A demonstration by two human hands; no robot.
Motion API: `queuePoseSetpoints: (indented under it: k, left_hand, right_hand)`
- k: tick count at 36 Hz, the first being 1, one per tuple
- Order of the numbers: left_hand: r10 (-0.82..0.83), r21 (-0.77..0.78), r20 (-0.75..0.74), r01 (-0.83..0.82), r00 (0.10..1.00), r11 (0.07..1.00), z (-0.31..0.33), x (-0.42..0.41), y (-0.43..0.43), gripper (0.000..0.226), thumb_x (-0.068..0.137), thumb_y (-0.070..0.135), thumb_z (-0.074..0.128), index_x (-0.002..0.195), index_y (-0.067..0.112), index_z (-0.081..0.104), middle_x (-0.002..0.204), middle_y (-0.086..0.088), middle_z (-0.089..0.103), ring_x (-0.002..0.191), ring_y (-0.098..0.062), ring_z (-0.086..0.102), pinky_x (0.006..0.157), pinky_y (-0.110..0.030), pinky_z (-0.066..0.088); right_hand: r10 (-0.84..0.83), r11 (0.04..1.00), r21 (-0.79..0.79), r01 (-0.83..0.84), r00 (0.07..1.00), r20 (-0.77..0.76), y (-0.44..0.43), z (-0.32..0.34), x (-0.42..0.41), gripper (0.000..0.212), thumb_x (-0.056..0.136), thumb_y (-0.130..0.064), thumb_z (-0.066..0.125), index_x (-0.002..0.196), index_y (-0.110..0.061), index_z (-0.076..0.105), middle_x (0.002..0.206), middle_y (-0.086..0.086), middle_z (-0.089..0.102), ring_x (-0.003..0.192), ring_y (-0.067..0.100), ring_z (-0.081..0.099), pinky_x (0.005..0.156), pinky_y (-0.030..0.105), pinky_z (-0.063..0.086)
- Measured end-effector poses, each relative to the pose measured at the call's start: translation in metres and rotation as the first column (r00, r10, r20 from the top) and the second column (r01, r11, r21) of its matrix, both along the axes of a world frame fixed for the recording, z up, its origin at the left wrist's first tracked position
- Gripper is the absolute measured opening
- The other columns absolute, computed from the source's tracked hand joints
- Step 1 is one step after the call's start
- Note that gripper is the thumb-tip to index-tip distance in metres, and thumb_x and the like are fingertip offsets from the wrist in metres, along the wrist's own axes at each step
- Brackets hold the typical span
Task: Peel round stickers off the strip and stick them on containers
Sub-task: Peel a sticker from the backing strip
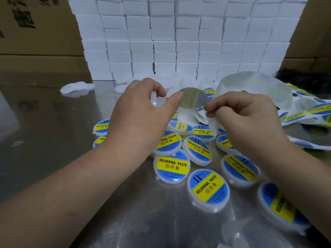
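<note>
Pinched at its left edge by the left hand [141,111], thumb tip on the near face, a round sticker [194,99] hangs in the air with its grey back toward me. From the head camera I see the other left fingers curled behind it, seemingly around something clear that I cannot make out. My right hand [250,120] is closed in a pinch on the strip [254,86] just below and right of the sticker; a white tab of backing pokes down from the fingers. Both forearms reach in from the bottom corners.

Under the hands lie labelled containers [208,189] in a loose heap on the metal table [53,140], some overlapping, blue and yellow faces up. The strip curls away to the right, with more stickers on it. Plain white lids [77,88] sit at far left. A wall of white boxes [179,38] stands behind, cardboard cartons [35,33] on either side.
</note>
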State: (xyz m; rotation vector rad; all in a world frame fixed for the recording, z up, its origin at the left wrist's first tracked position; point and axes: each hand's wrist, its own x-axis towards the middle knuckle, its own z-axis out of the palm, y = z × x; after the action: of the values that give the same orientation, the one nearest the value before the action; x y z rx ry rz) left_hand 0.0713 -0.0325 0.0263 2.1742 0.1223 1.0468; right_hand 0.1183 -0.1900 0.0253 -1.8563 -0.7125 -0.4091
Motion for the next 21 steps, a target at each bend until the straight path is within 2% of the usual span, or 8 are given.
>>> queuePoseSetpoints:
  k: [2,6,8,10,12,16,19,21]
  left_hand:
    - [0.01,0.036,0.022,-0.011,1.0,0.999,0.0007,-0.0015,-0.0006,0.028,0.068,0.059,0.052,0.067,0.032,0.043,0.076,0.012,0.044,0.07,-0.003,0.041,0.063,-0.009,0.031]
    - [0.021,0.102,0.055,-0.027,0.998,0.994,0.0025,-0.005,-0.0017,0.029,0.064,0.059,0.054,0.067,0.034,0.039,0.076,0.017,0.039,0.071,0.0,0.039,0.065,-0.004,0.029]
    - [0.015,0.145,0.071,-0.025,0.997,0.989,0.003,-0.006,-0.0012,0.032,0.065,0.057,0.06,0.068,0.035,0.037,0.076,0.018,0.038,0.072,0.002,0.038,0.066,-0.003,0.03]
    - [-0.004,0.191,0.093,-0.014,0.996,0.981,0.0034,-0.007,-0.001,0.034,0.065,0.053,0.065,0.071,0.035,0.038,0.077,0.018,0.038,0.07,-0.003,0.032,0.068,-0.002,0.03]
    - [-0.018,0.237,0.106,-0.007,0.994,0.971,0.0043,-0.008,-0.0012,0.036,0.064,0.05,0.068,0.077,0.03,0.041,0.08,0.016,0.041,0.075,0.0,0.03,0.067,-0.007,0.03]
    - [-0.017,0.3,0.094,-0.012,0.995,0.954,0.0047,-0.0077,-0.0015,0.042,0.064,0.044,0.072,0.081,0.024,0.04,0.093,0.006,0.05,0.09,-0.01,0.039,0.066,-0.018,0.023]
    - [0.034,0.282,0.04,-0.044,0.999,0.958,0.006,-0.0073,-0.0019,0.044,0.062,0.048,0.07,0.075,0.029,0.032,0.082,0.012,0.041,0.077,-0.002,0.032,0.058,-0.022,0.018]
    - [0.101,0.246,-0.028,-0.091,0.994,0.965,0.0076,-0.0063,-0.002,0.049,0.06,0.055,0.067,0.068,0.03,0.026,0.075,0.012,0.035,0.066,-0.013,0.028,0.058,-0.025,0.022]
  right_hand:
    - [0.028,0.999,0.045,-0.025,0.997,-0.069,-0.001,0.0016,-0.0005,0.027,0.066,-0.025,0.043,0.064,-0.032,0.07,0.066,-0.014,0.068,0.061,0.023,0.058,0.054,0.029,0.046]
    - [0.06,0.989,0.146,-0.037,0.986,-0.155,-0.0022,0.0036,0.003,0.037,0.076,-0.042,0.042,0.059,-0.024,0.07,0.059,-0.005,0.068,0.054,0.003,0.057,0.052,0.01,0.04]
    - [0.051,0.986,0.164,-0.021,0.982,-0.182,-0.0019,0.0043,0.0048,0.04,0.077,-0.05,0.044,0.058,-0.027,0.07,0.059,-0.006,0.068,0.053,0.001,0.056,0.051,0.008,0.039]
    - [0.041,0.984,0.177,-0.007,0.982,-0.185,-0.0014,0.0041,0.0052,0.036,0.075,-0.052,0.048,0.06,-0.029,0.07,0.059,-0.007,0.068,0.055,0.0,0.057,0.052,0.008,0.04]
    - [0.017,0.987,0.161,0.01,0.986,-0.168,-0.0009,0.0031,0.0048,0.029,0.073,-0.05,0.053,0.058,-0.03,0.069,0.06,-0.008,0.067,0.055,-0.001,0.055,0.053,0.008,0.04]
    - [0.013,0.987,0.157,0.012,0.988,-0.157,0.0003,0.0021,0.0041,0.02,0.076,-0.029,0.065,0.057,-0.031,0.069,0.056,-0.009,0.062,0.048,0.0,0.046,0.044,0.009,0.035]
    - [0.002,0.984,0.179,0.025,0.989,-0.15,0.0017,0.0017,0.0026,0.021,0.077,-0.021,0.064,0.057,-0.026,0.069,0.056,-0.005,0.061,0.048,0.002,0.045,0.043,0.01,0.035]
    - [-0.017,0.981,0.189,0.041,0.992,-0.126,0.0025,0.0021,0.0012,0.024,0.079,-0.018,0.064,0.056,-0.022,0.067,0.055,-0.009,0.061,0.047,-0.002,0.047,0.045,0.007,0.036]
